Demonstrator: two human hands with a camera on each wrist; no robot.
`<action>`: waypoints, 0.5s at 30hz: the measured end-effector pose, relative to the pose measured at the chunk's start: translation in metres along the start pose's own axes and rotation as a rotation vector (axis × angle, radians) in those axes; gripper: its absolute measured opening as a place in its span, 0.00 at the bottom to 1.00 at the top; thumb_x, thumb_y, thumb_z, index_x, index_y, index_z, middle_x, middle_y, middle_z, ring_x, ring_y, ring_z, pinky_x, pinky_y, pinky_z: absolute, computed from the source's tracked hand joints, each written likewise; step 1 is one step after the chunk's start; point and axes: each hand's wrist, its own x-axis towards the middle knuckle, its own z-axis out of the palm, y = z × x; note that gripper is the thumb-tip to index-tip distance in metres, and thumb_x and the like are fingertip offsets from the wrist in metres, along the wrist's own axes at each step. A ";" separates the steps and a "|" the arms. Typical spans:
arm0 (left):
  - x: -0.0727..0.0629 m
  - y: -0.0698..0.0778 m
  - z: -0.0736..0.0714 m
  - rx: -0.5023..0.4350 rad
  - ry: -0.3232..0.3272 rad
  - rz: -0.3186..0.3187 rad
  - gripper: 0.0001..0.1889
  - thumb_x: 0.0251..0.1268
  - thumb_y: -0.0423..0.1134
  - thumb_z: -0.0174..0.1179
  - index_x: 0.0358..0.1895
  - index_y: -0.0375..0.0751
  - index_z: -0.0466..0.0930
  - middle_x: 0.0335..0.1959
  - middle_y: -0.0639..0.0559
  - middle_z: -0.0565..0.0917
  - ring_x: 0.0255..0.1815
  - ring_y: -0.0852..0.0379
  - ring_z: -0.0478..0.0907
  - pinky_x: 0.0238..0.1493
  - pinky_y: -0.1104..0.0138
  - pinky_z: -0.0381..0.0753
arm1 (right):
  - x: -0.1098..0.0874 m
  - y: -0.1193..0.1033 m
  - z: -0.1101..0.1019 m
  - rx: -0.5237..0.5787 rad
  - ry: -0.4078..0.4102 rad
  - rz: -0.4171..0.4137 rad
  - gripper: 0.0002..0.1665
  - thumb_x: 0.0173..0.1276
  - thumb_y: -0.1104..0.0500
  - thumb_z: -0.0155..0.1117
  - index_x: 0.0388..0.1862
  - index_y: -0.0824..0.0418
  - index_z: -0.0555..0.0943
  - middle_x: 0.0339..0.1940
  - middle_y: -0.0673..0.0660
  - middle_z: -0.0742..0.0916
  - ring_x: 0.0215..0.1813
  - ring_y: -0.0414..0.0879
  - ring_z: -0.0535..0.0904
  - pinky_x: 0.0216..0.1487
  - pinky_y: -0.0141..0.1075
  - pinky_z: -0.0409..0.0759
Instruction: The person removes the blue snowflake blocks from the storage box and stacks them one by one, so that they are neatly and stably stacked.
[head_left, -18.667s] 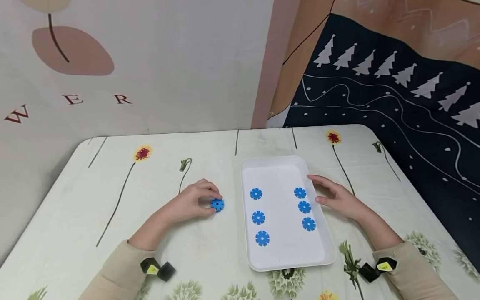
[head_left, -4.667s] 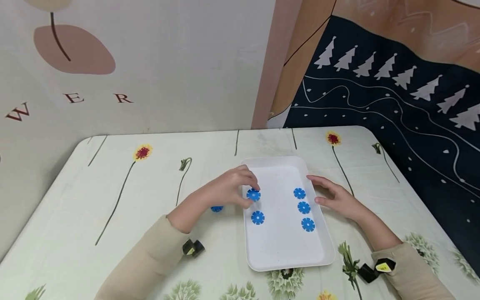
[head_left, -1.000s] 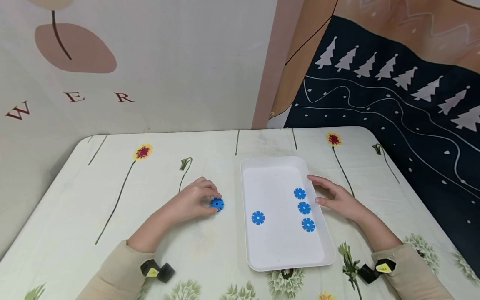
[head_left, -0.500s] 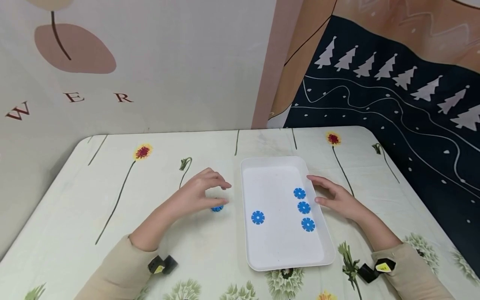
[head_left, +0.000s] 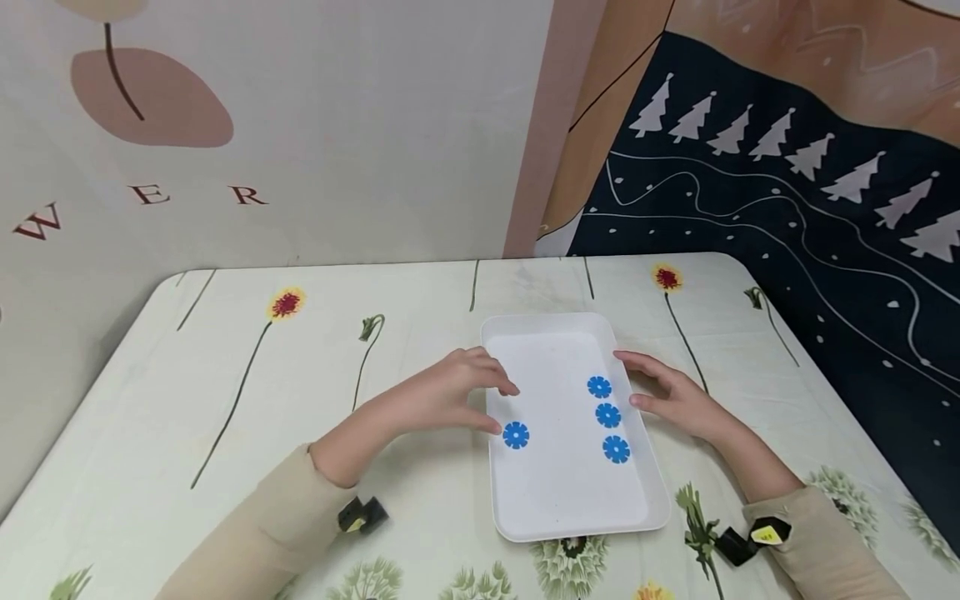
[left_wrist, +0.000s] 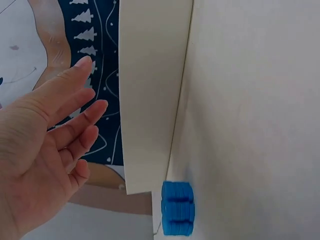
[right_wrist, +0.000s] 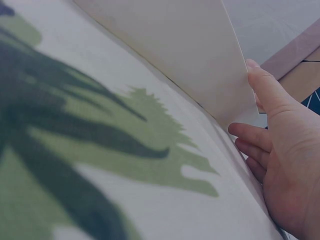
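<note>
"While our empty left hand [head_left: 442,396] spreads beside the leftmost blue disc [head_left: 522,435] in the tray [head_left: 558,492], why does our spread right hand [head_left: 672,400] only touch its rim [head_left: 652,467]?"

"Perhaps we're steadying it."

a pale wall [head_left: 390,125] rose at the back, printed with a rounded pink shape [head_left: 172,100] and dark red letters [head_left: 238,195]. beside it ran a pink band [head_left: 538,125], a tan strip [head_left: 622,92] and a navy panel [head_left: 750,192] with white trees [head_left: 773,133]. the white table top [head_left: 135,433], patterned with flowers [head_left: 287,304], had rounded far corners.
</note>
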 end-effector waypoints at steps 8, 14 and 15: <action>0.023 0.003 0.007 0.019 -0.179 -0.042 0.22 0.48 0.41 0.74 0.50 0.43 0.84 0.45 0.57 0.83 0.49 0.60 0.71 0.53 0.63 0.64 | 0.000 0.000 0.000 0.010 -0.003 -0.007 0.36 0.67 0.61 0.63 0.72 0.61 0.63 0.72 0.64 0.64 0.71 0.65 0.56 0.60 0.19 0.57; 0.032 0.000 0.014 0.063 -0.272 -0.043 0.22 0.47 0.38 0.75 0.49 0.47 0.84 0.42 0.60 0.82 0.45 0.61 0.70 0.48 0.65 0.63 | 0.000 0.000 0.000 0.015 -0.006 -0.002 0.36 0.68 0.61 0.63 0.72 0.62 0.62 0.72 0.64 0.64 0.71 0.65 0.56 0.59 0.19 0.57; 0.034 0.000 0.015 0.072 -0.284 -0.043 0.22 0.46 0.38 0.75 0.49 0.47 0.84 0.42 0.61 0.82 0.45 0.61 0.70 0.47 0.65 0.63 | 0.000 -0.001 0.000 0.017 -0.007 -0.001 0.36 0.68 0.61 0.63 0.72 0.62 0.62 0.72 0.64 0.64 0.71 0.65 0.57 0.59 0.19 0.57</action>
